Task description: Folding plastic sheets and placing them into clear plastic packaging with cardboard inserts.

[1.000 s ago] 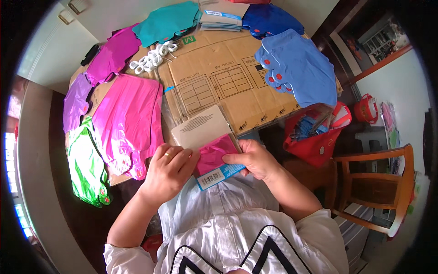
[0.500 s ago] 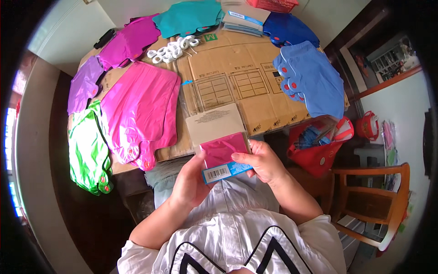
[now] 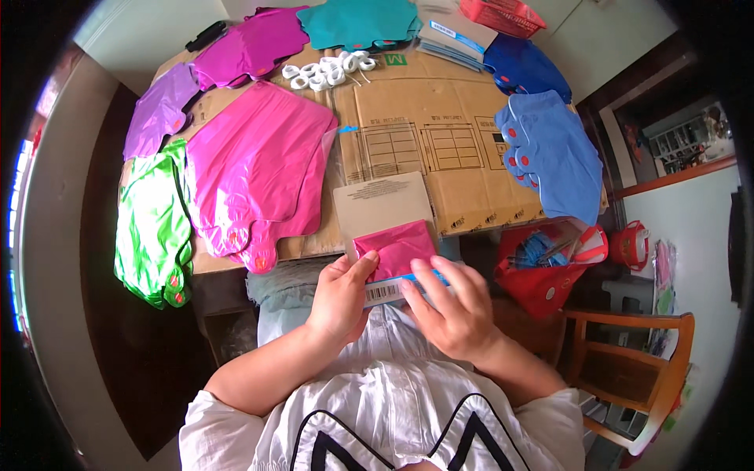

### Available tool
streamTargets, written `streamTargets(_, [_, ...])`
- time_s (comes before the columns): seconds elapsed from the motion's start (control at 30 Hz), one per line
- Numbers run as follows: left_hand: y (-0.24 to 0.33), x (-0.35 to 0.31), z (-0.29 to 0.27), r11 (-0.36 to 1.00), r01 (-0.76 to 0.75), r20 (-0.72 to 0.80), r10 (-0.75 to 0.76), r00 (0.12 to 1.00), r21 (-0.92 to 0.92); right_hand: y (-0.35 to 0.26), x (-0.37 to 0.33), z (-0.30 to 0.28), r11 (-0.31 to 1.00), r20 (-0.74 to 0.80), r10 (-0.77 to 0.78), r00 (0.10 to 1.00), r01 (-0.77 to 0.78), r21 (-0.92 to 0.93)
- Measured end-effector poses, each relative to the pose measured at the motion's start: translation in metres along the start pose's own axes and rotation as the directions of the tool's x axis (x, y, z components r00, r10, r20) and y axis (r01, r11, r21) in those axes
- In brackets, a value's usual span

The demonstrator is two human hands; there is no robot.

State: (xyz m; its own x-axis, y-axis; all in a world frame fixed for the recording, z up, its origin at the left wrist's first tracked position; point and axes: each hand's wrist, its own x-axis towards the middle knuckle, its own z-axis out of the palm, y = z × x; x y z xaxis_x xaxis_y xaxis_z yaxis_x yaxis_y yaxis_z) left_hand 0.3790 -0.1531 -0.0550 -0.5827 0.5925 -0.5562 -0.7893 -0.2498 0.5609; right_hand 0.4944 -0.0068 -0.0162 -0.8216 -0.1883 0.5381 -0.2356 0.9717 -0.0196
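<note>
A grey-beige card [image 3: 385, 206] with a blue, barcoded lower strip is in front of me at the table's near edge. On it lies a folded shiny pink foil piece [image 3: 402, 245], which looks like a flat balloon. My left hand [image 3: 342, 294] grips the card's lower left side, its thumb pressed on the pink foil. Over the blue strip at the lower right is my right hand [image 3: 455, 310], fingers apart and slightly blurred. Whether its fingertips touch the card I cannot tell. Large flat pink foil balloons [image 3: 263, 169] are spread on the table to the left.
A cardboard sheet [image 3: 463, 184] covers the table. Around it lie green [image 3: 153, 228], purple [image 3: 161, 114], teal [image 3: 357, 23] and blue [image 3: 554, 157] flat balloons, white ribbon rolls [image 3: 334, 74] and a card stack [image 3: 452, 43]. A red bag [image 3: 542, 275] and wooden chair [image 3: 628, 353] stand right.
My right hand has let go of the card's right side and opened over its lower strip. My left thumb has moved onto the pink foil. The whole view has shifted slightly.
</note>
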Motion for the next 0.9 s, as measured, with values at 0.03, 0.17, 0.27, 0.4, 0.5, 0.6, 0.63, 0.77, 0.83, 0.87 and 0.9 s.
streamTargets(0.03, [0.002, 0.001, 0.001, 1.000, 0.011, 0.012, -0.011, 1.000, 0.009, 0.004, -0.005, 0.014, 0.999, 0.035, -0.033, 0.999, 0.032, 0.010])
streamTargets(0.17, [0.010, -0.001, -0.004, 0.992, 0.100, 0.130, -0.090, 0.987, -0.078, 0.010, 0.000, 0.026, 0.997, 0.035, -0.058, 0.998, 0.057, 0.047])
streamTargets(0.27, [0.007, -0.004, -0.015, 0.955, 0.139, 0.274, -0.065, 0.960, -0.262, 0.014, 0.003, 0.027, 0.992, 0.016, -0.033, 0.999, 0.031, 0.125])
streamTargets(0.4, [-0.006, -0.004, -0.011, 0.963, 0.043, 0.232, 0.021, 0.972, -0.266, 0.020, 0.010, 0.023, 0.943, 0.042, 0.126, 0.991, -0.133, 0.306])
streamTargets(0.5, [-0.016, -0.004, -0.013, 0.977, -0.080, 0.251, 0.130, 0.959, -0.197, 0.020, 0.019, 0.019, 0.920, 0.083, 0.152, 0.985, -0.172, 0.352])
streamTargets(0.6, [-0.018, -0.002, -0.002, 0.981, -0.079, 0.148, 0.106, 0.983, -0.175, 0.019, 0.024, 0.015, 0.905, 0.129, 0.156, 0.979, -0.194, 0.379])
streamTargets(0.63, [-0.018, -0.001, 0.001, 0.983, -0.075, 0.118, 0.095, 0.988, -0.170, 0.018, 0.025, 0.014, 0.900, 0.141, 0.157, 0.977, -0.201, 0.387])
streamTargets(0.77, [-0.019, 0.002, 0.005, 0.986, -0.134, 0.106, 0.145, 0.984, -0.104, 0.013, 0.031, 0.014, 0.960, 0.075, 0.069, 0.995, -0.087, 0.266])
streamTargets(0.83, [-0.024, 0.002, 0.003, 0.983, -0.170, 0.115, 0.177, 0.977, -0.073, 0.012, 0.031, 0.016, 0.988, 0.062, 0.009, 0.998, -0.018, 0.151])
streamTargets(0.87, [-0.027, 0.000, 0.002, 0.984, -0.165, 0.109, 0.172, 0.979, -0.073, 0.013, 0.030, 0.018, 0.993, 0.067, -0.011, 0.998, 0.003, 0.118])
streamTargets(0.9, [-0.030, -0.001, 0.001, 0.984, -0.160, 0.102, 0.167, 0.981, -0.072, 0.015, 0.028, 0.022, 0.996, 0.073, -0.032, 0.997, 0.025, 0.086])
